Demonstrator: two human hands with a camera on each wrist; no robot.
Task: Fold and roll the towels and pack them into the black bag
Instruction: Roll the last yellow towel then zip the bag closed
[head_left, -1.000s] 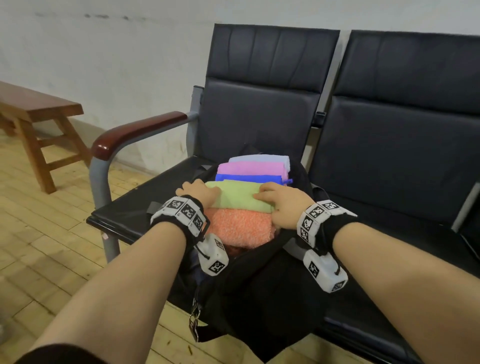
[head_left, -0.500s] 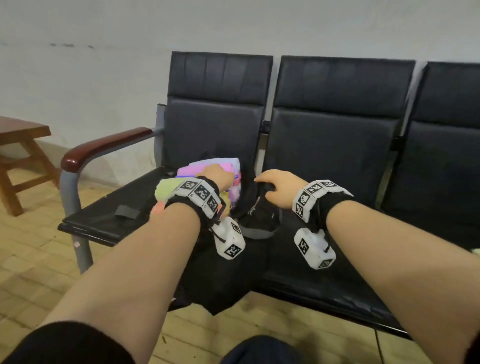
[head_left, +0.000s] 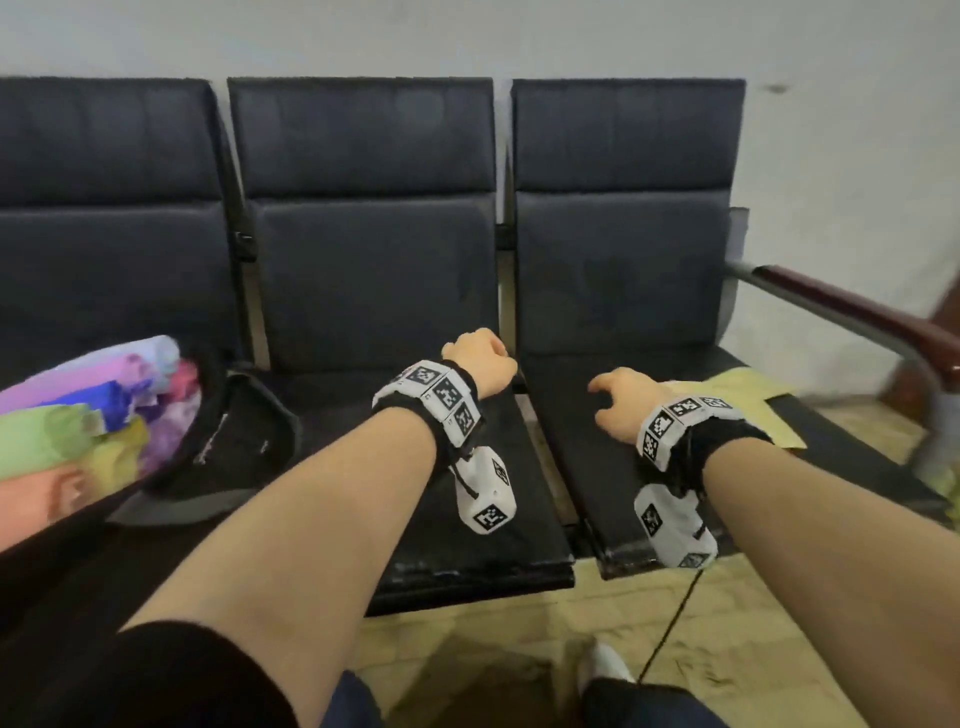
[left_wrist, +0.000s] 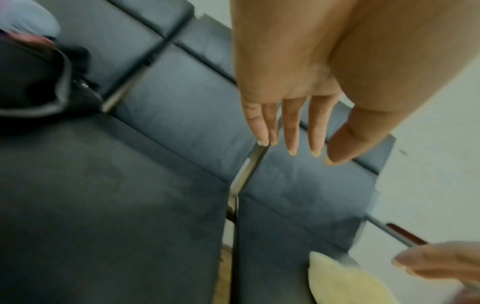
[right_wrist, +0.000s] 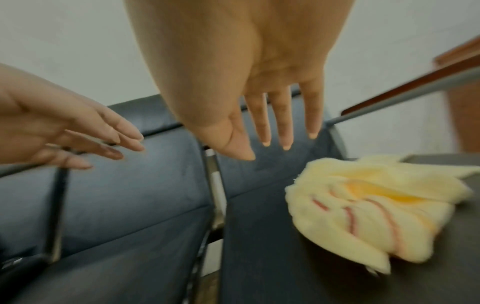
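Both hands have left the black bag (head_left: 228, 441) since a second ago, when they were pressing on the rolled towels (head_left: 88, 415) inside it, and my view has swung right along the row of seats, so the bag now sits at the far left edge of the head picture. It lies open on the left seat with the coloured rolls stacked side by side in its mouth: pale blue, pink, blue, green, orange and others I can't separate through the blur.

My left hand (head_left: 480, 361) hangs over the middle seat (head_left: 457, 499), near the gap between the seats. The left wrist camera shows its fingers (left_wrist: 291, 133) straight and loosely together, holding nothing. My right hand (head_left: 621, 402) is over the right-hand seat (head_left: 587, 467), fingers (right_wrist: 283, 123) spread and extended, also empty and clear of the cushion.

A yellow towel (right_wrist: 369, 207) with thin reddish stripes lies rumpled on that right seat, just beyond my right hand and not yet touched. I judge it to be the next one to fold and roll, which is why both hands are heading that way with fingers splayed, ready to flatten it on the cushion. An armrest (head_left: 852, 306) bounds the seat on the far side.
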